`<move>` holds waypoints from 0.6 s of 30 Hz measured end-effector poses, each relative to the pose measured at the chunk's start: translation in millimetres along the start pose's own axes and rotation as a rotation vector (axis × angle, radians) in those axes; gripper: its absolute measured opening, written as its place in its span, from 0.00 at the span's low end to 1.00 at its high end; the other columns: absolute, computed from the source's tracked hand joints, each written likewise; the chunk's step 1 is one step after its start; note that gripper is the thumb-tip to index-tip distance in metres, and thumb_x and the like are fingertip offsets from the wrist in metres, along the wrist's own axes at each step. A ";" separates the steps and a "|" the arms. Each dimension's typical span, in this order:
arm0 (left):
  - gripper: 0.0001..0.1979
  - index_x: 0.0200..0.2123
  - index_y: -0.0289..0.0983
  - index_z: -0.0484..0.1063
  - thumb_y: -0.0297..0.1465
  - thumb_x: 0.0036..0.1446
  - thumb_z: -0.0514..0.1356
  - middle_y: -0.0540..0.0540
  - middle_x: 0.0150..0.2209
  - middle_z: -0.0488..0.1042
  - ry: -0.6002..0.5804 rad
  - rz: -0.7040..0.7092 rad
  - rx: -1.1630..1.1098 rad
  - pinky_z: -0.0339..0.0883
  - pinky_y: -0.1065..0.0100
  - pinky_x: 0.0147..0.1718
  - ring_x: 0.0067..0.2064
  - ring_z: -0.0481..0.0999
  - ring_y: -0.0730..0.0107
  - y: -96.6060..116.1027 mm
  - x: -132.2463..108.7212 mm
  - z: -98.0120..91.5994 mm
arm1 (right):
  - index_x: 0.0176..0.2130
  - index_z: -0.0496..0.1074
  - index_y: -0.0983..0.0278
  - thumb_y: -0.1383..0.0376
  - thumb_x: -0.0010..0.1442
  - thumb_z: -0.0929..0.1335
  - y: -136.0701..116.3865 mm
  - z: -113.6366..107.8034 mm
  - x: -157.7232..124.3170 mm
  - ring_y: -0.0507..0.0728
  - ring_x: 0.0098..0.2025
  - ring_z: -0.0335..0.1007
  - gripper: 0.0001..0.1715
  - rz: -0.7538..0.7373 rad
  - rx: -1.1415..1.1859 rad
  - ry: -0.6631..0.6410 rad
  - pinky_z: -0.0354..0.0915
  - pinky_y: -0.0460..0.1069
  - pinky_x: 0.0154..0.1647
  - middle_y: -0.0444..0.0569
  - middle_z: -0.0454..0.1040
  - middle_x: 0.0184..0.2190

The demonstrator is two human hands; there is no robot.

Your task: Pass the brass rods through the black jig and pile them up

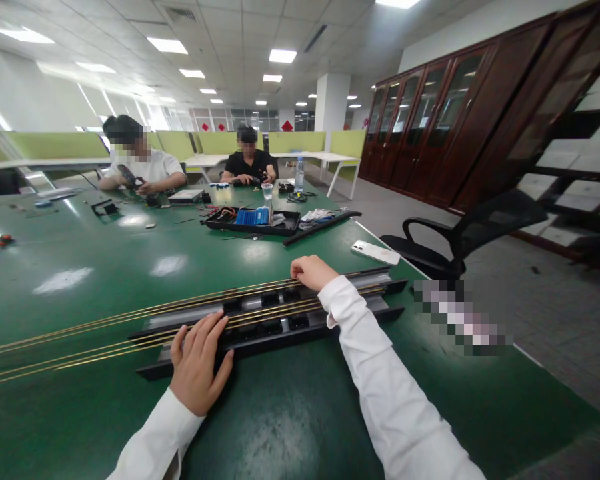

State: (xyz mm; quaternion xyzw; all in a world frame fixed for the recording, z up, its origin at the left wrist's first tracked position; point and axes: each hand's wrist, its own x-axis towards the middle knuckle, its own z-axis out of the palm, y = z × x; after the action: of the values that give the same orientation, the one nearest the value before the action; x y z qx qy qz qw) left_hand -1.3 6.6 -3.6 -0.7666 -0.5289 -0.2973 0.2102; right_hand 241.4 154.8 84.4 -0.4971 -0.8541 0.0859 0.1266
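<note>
Two long black channel-shaped profiles lie side by side on the green table, a nearer profile (260, 340) and a farther profile (180, 317). Thin, long brass-coloured rods (105, 313) run over both and reach past the left edge of the view. My left hand (197, 363) rests with fingers spread across the nearer profile and its rods, the thumb on the front wall. Curled at the farther profile, my right hand (314, 272) pinches at the rods there; its fingertips are partly hidden. Dark blocks (270, 300) sit inside the profiles.
A black tray (215, 225) holds blue parts and cables, with a dark strip (320, 230) beside it. A white phone (375, 252) lies near the right table edge, by a black chair (460, 233). Two people work across the table (280, 427). A water bottle (299, 175) stands there.
</note>
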 end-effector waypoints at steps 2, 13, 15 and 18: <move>0.27 0.56 0.39 0.52 0.32 0.52 0.52 0.41 0.54 0.62 0.000 -0.001 -0.001 0.38 0.54 0.56 0.56 0.59 0.58 0.0 -0.2 0.1 | 0.29 0.74 0.63 0.77 0.46 0.62 1.7 1.2 0.8 0.51 0.33 0.69 0.14 -0.009 0.015 0.004 0.59 0.43 0.36 0.47 0.75 0.30; 0.27 0.56 0.39 0.53 0.32 0.52 0.52 0.41 0.54 0.62 -0.003 -0.010 -0.013 0.37 0.54 0.56 0.55 0.59 0.58 0.4 -0.9 -0.6 | 0.30 0.74 0.64 0.76 0.48 0.62 0.4 -1.8 -0.8 0.50 0.32 0.68 0.14 -0.008 0.065 -0.004 0.60 0.41 0.34 0.47 0.75 0.30; 0.27 0.56 0.39 0.52 0.32 0.52 0.52 0.41 0.54 0.61 -0.007 -0.011 -0.014 0.37 0.55 0.56 0.56 0.59 0.58 0.3 -0.7 -0.7 | 0.30 0.74 0.64 0.76 0.48 0.63 0.0 -2.4 -1.4 0.50 0.32 0.68 0.14 -0.010 0.066 -0.007 0.60 0.41 0.34 0.47 0.75 0.30; 0.28 0.57 0.40 0.52 0.31 0.52 0.52 0.42 0.54 0.61 -0.010 -0.012 -0.013 0.36 0.55 0.56 0.56 0.59 0.58 0.4 -0.1 -0.8 | 0.30 0.74 0.64 0.76 0.48 0.63 0.2 -2.9 -2.2 0.50 0.32 0.68 0.13 -0.015 0.074 -0.007 0.60 0.41 0.34 0.47 0.75 0.29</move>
State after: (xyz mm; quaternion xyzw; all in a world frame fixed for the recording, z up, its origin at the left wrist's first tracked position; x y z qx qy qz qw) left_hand -1.1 5.9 -3.1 -0.7663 -0.5326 -0.2979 0.2009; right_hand 243.5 153.0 86.8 -0.4854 -0.8544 0.1184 0.1427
